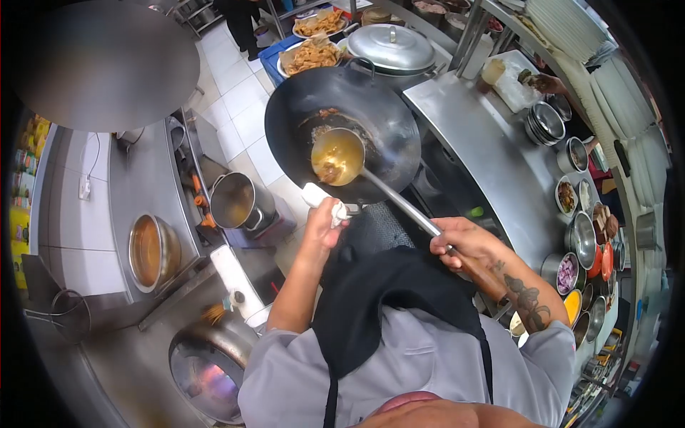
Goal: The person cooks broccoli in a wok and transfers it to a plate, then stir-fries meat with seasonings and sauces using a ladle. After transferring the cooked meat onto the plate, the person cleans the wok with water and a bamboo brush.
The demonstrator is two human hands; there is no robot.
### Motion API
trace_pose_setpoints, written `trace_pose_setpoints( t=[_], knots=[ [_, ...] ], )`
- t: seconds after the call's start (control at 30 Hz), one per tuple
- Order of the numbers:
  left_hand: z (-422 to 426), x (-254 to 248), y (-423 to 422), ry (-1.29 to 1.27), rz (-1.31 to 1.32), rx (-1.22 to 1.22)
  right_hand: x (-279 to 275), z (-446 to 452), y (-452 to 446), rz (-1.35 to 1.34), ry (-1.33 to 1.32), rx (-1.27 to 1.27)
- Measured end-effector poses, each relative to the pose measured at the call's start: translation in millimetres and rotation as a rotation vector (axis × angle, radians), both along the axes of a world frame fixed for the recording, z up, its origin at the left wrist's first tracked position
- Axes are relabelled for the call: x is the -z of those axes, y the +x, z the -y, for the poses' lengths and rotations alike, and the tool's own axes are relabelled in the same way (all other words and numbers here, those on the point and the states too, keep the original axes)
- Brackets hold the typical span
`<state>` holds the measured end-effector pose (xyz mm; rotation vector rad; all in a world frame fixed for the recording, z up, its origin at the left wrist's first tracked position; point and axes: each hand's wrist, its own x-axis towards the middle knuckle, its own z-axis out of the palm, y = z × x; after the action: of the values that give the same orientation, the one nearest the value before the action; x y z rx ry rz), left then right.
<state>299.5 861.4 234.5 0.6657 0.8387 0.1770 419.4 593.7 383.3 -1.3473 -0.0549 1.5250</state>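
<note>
My right hand (464, 246) is wrapped round the wooden-ended handle of a long steel ladle (401, 200). The ladle's bowl lies over the wok and holds a yellow, oily liquid (341, 153) with a brown piece in it. In my left hand (325, 227) is a folded white cloth (321, 196), closed in the fingers at the near edge of the wok. A short metal handle (354, 209) pokes out beside the cloth; whether the fingers grip it too is hidden. The dark wok (389, 118) is tilted, with brown bits and an oily film inside.
A steel pot (239, 203) and a steel bowl of orange-brown liquid (148, 250) stand at left. Lower left is a burner (210, 378) with a glow. Beyond the wok are a lidded pot (392, 48) and fried food (310, 55). Another person's hand (549, 84) is across the steel counter (464, 135).
</note>
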Motion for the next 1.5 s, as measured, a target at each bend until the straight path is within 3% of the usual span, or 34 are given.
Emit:
trace_pose_setpoints(
  t=[0.07, 0.2, 0.3, 0.4, 0.53, 0.63, 0.8, 0.9, 1.03, 1.17, 1.33, 1.5],
  knots=[
    [0.0, 15.0, -6.4, -0.066, 0.003, -0.042, -2.6, 0.6, 8.9, -0.327, 0.044, 0.146],
    [-4.3, 40.2, -16.5, -0.251, 0.049, -0.032, 34.1, -8.0, -8.3, -0.419, 0.117, 0.191],
    [-2.9, 45.7, -16.8, -0.339, 0.069, -0.016, 54.6, -10.0, 1.4, -0.671, 0.262, 0.324],
    [-5.8, 55.3, -33.1, -0.317, 0.108, 0.012, 55.7, -13.7, 13.5, -0.485, 0.264, 0.334],
    [8.1, 21.6, -34.1, -0.143, 0.028, -0.063, 69.8, -28.9, 34.1, 0.106, 0.087, 0.250],
    [14.3, 6.8, -33.3, -0.058, 0.010, -0.064, 87.8, -42.4, 48.3, 0.369, 0.043, 0.203],
    [19.2, 2.3, -31.6, 0.050, -0.017, -0.025, 94.2, -67.9, 36.9, 0.559, 0.058, 0.160],
    [21.4, 6.0, -26.1, 0.042, -0.022, -0.012, 95.4, -69.5, 21.2, 0.430, 0.187, 0.096],
    [15.1, 7.0, -21.9, -0.057, -0.004, -0.011, 76.1, -60.4, 13.7, -0.123, 0.189, 0.141],
    [11.5, 7.4, -21.5, -0.175, -0.013, -0.037, 75.7, -36.9, 19.1, -0.703, 0.402, 0.265],
    [9.3, 10.9, -22.7, -0.150, 0.000, -0.057, 45.0, -12.3, 22.5, -0.256, 0.207, 0.277],
    [18.7, 1.9, -17.9, 0.135, -0.007, -0.092, 66.4, -20.9, 28.6, 0.296, -0.038, 0.178]
  ],
)
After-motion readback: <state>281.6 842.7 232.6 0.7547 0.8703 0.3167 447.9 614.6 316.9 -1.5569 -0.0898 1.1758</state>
